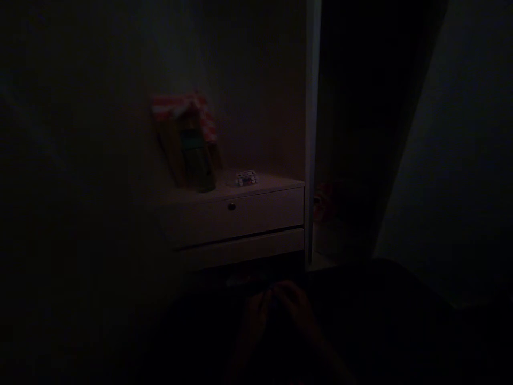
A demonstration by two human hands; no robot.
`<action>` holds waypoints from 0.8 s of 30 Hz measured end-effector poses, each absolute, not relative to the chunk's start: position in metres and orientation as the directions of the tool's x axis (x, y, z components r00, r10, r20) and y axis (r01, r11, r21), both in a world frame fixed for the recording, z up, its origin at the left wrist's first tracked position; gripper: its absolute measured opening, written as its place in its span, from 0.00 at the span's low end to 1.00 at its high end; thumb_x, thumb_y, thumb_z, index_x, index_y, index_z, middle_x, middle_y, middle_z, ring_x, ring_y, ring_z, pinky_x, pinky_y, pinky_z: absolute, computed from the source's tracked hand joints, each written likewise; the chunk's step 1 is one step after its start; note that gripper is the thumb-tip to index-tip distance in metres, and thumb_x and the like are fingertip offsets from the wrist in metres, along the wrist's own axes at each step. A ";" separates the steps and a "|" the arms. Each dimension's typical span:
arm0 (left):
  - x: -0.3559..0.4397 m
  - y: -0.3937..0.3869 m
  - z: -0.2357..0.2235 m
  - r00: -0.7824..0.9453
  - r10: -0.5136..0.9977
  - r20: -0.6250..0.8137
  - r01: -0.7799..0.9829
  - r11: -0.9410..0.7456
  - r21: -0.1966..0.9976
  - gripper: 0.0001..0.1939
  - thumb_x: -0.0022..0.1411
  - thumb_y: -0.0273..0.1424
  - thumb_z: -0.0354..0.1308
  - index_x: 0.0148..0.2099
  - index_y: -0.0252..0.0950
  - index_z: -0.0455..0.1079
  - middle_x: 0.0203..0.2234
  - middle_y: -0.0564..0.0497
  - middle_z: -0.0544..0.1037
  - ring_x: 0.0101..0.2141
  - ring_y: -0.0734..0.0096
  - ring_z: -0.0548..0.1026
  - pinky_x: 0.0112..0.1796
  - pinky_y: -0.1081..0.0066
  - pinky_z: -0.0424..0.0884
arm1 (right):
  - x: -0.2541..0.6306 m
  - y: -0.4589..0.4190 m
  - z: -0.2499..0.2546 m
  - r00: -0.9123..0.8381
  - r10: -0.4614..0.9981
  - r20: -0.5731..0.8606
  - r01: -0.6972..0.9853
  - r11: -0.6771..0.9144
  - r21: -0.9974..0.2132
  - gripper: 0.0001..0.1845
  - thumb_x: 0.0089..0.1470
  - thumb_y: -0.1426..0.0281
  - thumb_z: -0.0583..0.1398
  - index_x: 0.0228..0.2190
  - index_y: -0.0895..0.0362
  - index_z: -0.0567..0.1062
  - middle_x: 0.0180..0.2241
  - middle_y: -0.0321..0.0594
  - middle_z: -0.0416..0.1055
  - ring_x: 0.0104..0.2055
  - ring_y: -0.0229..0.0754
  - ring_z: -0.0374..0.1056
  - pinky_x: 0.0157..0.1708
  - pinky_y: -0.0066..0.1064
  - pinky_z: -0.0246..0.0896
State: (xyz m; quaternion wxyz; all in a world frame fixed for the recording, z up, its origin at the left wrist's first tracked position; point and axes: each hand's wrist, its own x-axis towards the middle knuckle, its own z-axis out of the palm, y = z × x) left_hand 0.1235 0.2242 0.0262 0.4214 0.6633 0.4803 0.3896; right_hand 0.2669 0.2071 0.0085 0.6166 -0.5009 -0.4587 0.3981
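Note:
The room is very dark. Low in the middle of the head view my left hand [254, 315] and my right hand [294, 307] are faintly visible, held close together with the fingers curled toward each other. The darkness hides whether anything is between them. Beyond them stands a pale bedside cabinet [240, 216] with a small round knob on its drawer.
On the cabinet top a toy house with a red-and-white striped roof [186, 141] leans against the wall, and a small pale object [246, 178] lies to its right. A white vertical frame edge [311, 133] and a dark panel stand to the right.

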 end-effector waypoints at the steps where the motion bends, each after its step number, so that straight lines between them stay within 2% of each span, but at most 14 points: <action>1: 0.124 0.224 0.026 0.235 0.965 0.118 0.310 -0.189 0.932 0.36 0.59 0.62 0.50 0.35 0.33 0.80 0.26 0.46 0.80 0.31 0.61 0.75 0.33 0.68 0.70 | 0.267 0.207 0.008 0.260 0.951 0.164 -0.038 0.180 -0.983 0.23 0.49 0.48 0.66 0.33 0.55 0.80 0.36 0.42 0.80 0.42 0.53 0.74 0.46 0.39 0.67; 9: 0.127 0.225 0.031 0.225 0.963 0.146 0.307 -0.212 0.928 0.32 0.62 0.57 0.51 0.42 0.33 0.79 0.31 0.44 0.83 0.34 0.58 0.78 0.38 0.65 0.72 | 0.266 0.203 0.014 0.282 0.943 0.177 -0.059 0.201 -0.978 0.20 0.53 0.51 0.65 0.37 0.53 0.80 0.40 0.42 0.80 0.46 0.52 0.74 0.49 0.39 0.66; 14: 0.128 0.223 0.028 0.191 0.969 0.159 0.378 -0.222 0.899 0.29 0.59 0.56 0.55 0.37 0.34 0.78 0.29 0.45 0.82 0.33 0.59 0.78 0.36 0.66 0.71 | 0.266 0.207 0.010 0.325 0.931 0.164 -0.138 0.218 -0.966 0.22 0.49 0.49 0.67 0.36 0.54 0.77 0.36 0.42 0.80 0.42 0.51 0.75 0.45 0.38 0.68; 18: 0.128 0.226 0.023 0.105 0.987 0.126 0.367 -0.156 0.917 0.33 0.57 0.62 0.51 0.31 0.35 0.75 0.23 0.47 0.78 0.29 0.62 0.75 0.32 0.68 0.69 | 0.265 0.209 0.007 0.317 0.935 0.160 -0.110 0.204 -0.973 0.21 0.47 0.50 0.68 0.31 0.55 0.77 0.32 0.40 0.78 0.39 0.49 0.74 0.43 0.37 0.67; 24: 0.127 0.231 0.019 0.120 0.988 0.093 0.299 -0.126 0.946 0.39 0.58 0.66 0.44 0.32 0.34 0.74 0.23 0.48 0.76 0.26 0.65 0.72 0.30 0.68 0.67 | 0.265 0.204 0.015 0.275 0.944 0.181 -0.030 0.197 -0.980 0.18 0.50 0.52 0.66 0.28 0.54 0.75 0.29 0.36 0.75 0.35 0.46 0.72 0.38 0.34 0.67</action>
